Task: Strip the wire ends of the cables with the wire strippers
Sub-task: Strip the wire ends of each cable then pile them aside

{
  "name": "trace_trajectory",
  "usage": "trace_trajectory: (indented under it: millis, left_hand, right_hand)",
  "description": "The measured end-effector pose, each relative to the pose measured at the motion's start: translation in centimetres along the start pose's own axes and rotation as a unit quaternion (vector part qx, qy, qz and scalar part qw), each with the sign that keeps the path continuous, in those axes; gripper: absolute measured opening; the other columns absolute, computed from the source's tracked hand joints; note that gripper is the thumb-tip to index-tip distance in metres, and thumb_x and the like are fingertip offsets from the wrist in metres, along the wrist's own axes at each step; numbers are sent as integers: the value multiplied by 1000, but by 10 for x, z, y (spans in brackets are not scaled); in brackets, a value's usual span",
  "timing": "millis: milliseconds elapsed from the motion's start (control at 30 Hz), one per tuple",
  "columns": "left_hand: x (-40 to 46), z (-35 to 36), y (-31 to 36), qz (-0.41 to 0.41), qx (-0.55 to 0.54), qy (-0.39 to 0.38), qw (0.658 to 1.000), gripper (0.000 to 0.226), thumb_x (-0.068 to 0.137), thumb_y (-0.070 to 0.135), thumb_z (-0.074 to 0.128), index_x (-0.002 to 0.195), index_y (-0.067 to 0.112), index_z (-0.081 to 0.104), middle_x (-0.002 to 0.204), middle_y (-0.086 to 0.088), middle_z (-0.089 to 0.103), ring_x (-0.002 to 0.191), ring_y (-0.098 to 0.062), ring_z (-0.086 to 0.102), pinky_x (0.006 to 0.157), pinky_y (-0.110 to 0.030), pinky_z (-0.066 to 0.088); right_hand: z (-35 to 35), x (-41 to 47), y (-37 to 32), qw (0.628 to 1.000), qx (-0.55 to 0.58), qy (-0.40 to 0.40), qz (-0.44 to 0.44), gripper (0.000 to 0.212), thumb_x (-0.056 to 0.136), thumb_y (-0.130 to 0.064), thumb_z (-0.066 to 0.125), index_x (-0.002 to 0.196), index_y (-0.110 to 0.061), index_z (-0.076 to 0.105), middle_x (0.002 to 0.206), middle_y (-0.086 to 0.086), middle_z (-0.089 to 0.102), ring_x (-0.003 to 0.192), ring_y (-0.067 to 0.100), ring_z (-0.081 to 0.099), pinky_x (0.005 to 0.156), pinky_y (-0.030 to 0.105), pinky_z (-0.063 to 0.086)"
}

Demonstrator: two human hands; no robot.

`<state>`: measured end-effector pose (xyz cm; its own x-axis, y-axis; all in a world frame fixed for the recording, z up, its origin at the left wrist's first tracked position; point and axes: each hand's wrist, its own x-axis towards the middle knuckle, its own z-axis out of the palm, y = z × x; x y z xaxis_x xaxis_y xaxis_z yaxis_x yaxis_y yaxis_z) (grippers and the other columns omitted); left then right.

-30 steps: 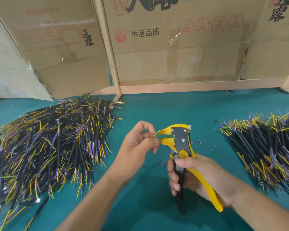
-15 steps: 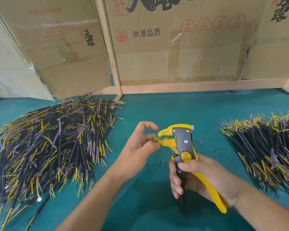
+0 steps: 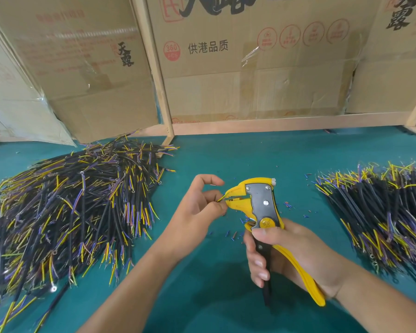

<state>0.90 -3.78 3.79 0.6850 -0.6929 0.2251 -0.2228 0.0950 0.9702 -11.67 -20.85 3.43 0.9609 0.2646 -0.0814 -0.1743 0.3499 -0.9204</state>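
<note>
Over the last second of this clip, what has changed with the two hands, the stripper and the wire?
Very little. The left hand keeps pinching the yellow wire at the mouth of the wire strippers, but its index finger has lifted and straightened slightly. The right hand still grips the handles; tool and hand sit marginally lower and to the right. Nothing was let go. Both cable piles and the green table are unchanged.

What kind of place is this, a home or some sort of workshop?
Probably a small workshop bench for wire assembly. Big piles of cut cables lie on a green work mat, flattened cardboard cartons wall the bench, and the right hand grips wire strippers.
</note>
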Motion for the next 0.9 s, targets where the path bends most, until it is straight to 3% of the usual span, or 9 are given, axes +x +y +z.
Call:
trace_trajectory:
  millis: [233,500,700,900]
  left_hand:
    - [0,1,-2,1,7,5,1000,34,84,15,53,118,18,46,83,-11,54,66,-9,44,60,-21,34]
    - [1,-1,-2,12,-4,-14,1000,39,81,27,59,117,20,47,81,-6,53,65,-8,43,60,-17,35]
    - [1,-2,-7,12,-22,-10,1000,30,82,27,49,112,24,53,84,-10,50,78,-20,41,73,-37,29]
    - [3,-2,-9,40,-1,27,999,23,84,25,48,106,28,56,71,8,46,70,-11,43,65,-17,36]
  right_hand:
    - [1,0,1,1000,-7,-4,-3,36,85,-36,74,85,-2,60,66,13,48,56,27,47,62,41,48]
    - [0,0,0,999,-8,33,19,44,84,-47,75,77,-6,59,61,10,40,49,24,40,54,36,45]
    - [0,0,-4,996,-49,75,23,52,79,-57,74,69,-11,53,58,7,33,45,21,31,48,29,36]
    - [-1,0,-11,992,-22,123,3,51,76,-58,73,65,-13,52,56,5,30,41,18,27,43,26,33]
